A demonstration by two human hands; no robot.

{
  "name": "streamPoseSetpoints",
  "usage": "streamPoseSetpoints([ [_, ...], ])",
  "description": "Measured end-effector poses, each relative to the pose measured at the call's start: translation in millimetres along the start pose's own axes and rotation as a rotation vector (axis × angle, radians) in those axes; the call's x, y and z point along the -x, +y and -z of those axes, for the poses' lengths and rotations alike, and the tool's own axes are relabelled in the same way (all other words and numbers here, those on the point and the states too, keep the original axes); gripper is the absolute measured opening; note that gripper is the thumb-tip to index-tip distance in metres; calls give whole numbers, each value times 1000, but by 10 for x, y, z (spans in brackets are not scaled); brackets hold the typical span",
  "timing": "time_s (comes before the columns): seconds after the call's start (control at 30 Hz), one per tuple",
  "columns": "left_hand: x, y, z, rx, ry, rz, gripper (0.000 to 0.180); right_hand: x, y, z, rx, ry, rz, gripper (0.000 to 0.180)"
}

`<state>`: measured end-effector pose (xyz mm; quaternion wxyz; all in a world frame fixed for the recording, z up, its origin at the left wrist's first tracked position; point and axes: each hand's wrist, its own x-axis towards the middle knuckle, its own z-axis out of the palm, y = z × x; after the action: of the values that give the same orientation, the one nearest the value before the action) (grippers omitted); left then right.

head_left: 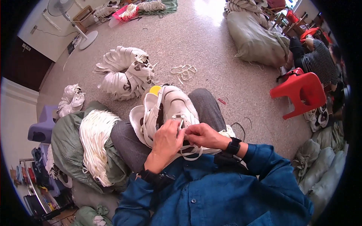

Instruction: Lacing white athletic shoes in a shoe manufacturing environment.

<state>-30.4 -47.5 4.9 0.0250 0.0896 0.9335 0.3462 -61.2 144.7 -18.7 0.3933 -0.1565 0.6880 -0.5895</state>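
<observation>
A white shoe upper (177,101) lies across my lap, its toe pointing away from me, with more white uppers (140,122) bunched against its left side. My left hand (165,140) is closed on the upper's lacing edge, thumb and forefinger together. Close beside it, my right hand (206,136) pinches a white shoelace at the eyelets; its fingertips partly hide the lace. A loop of shoelace (193,153) hangs below the two hands. Something round and yellow (155,90) shows behind the uppers.
A ring of strung white uppers (126,73) lies on the floor ahead. To my left, a bundle of white laces (97,141) rests on a green sack (64,139) near a purple stool (42,126). At right are a red stool (299,92), a seated person (320,62) and a large sack (256,39).
</observation>
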Motion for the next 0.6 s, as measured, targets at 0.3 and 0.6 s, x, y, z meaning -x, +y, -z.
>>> streamPoseSetpoints([
  [0.3,-283,-50,-188,-440,112,-241,16,46,79,152,105,16,110,24],
  [0.6,-244,-333,75,-440,75,-599,21,10,272,186,334,106,252,23],
])
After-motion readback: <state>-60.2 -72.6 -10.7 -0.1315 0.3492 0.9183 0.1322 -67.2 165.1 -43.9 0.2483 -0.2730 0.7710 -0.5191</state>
